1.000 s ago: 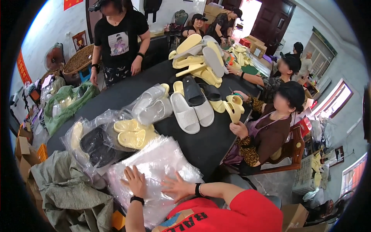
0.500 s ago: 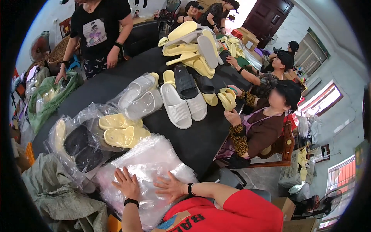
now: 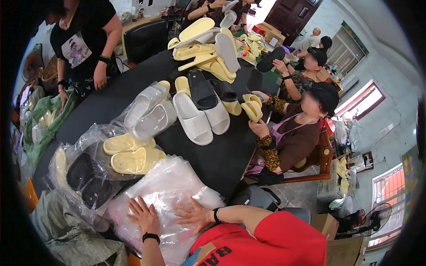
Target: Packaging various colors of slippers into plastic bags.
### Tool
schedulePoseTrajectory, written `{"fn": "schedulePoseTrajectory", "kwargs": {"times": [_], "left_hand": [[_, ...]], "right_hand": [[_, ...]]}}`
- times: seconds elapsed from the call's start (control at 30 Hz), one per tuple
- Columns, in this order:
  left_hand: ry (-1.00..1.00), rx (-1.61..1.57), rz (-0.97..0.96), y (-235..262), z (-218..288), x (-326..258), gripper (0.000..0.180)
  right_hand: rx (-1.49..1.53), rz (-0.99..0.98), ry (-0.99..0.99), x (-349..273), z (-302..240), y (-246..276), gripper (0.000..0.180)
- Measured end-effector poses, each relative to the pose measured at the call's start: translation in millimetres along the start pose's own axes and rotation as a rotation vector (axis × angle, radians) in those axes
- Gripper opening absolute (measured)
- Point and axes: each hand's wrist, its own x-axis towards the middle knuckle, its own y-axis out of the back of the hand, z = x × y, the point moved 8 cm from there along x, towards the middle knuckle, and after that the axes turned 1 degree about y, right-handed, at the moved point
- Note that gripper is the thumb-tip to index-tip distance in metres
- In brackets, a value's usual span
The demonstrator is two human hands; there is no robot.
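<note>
Both my hands lie flat on a stack of clear plastic bags (image 3: 171, 181) at the near edge of the black table. My left hand (image 3: 144, 215) has its fingers spread on the stack's left part. My right hand (image 3: 195, 215) rests to its right, fingers also apart. Neither hand grips anything. Just beyond the stack are yellow slippers (image 3: 135, 160) in clear plastic, with bagged black slippers (image 3: 86, 177) to their left. Farther off lie bagged grey slippers (image 3: 153, 117), an unbagged pair of light grey slides (image 3: 193, 117) and a black slide (image 3: 203, 91).
A pile of yellow and grey slippers (image 3: 206, 48) covers the table's far part. On the right, a seated co-worker holds yellow slippers (image 3: 252, 108). Another person stands far left by a green sack (image 3: 40, 124). A grey woven sack (image 3: 66, 230) sits at my near left.
My hands keep their place on the bags. The view has shifted slightly. A co-worker at the far right now holds up a dark slipper, and one at the back raises grey slippers.
</note>
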Motion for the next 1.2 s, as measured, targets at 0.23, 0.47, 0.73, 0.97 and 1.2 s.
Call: {"fn": "schedulePoseTrajectory", "kwargs": {"times": [0.23, 0.47, 0.73, 0.97, 1.2], "left_hand": [[-0.134, 0.111, 0.1, 27.5, -3.0, -30.8, 0.068], [-0.159, -0.036, -0.231, -19.9, -43.9, -142.5, 0.086], [-0.222, -0.123, -0.158, -32.7, -40.0, -137.1, 0.091], [-0.251, -0.077, -0.128, -43.0, -43.0, -135.6, 0.093], [-0.233, -0.117, -0.185, -40.8, -43.2, -136.0, 0.096]], "right_hand": [[-0.033, -0.037, -0.012, -1.0, 3.6, -7.2, 0.092], [-0.005, -0.01, 0.015, 3.3, -8.5, -5.8, 0.088], [-0.007, -0.025, 0.019, -0.1, -7.0, -2.6, 0.095], [-0.021, 0.089, 0.033, 3.7, 2.8, 48.7, 0.087], [-0.082, -0.244, -0.399, -26.3, 87.4, 59.9, 0.069]]}}
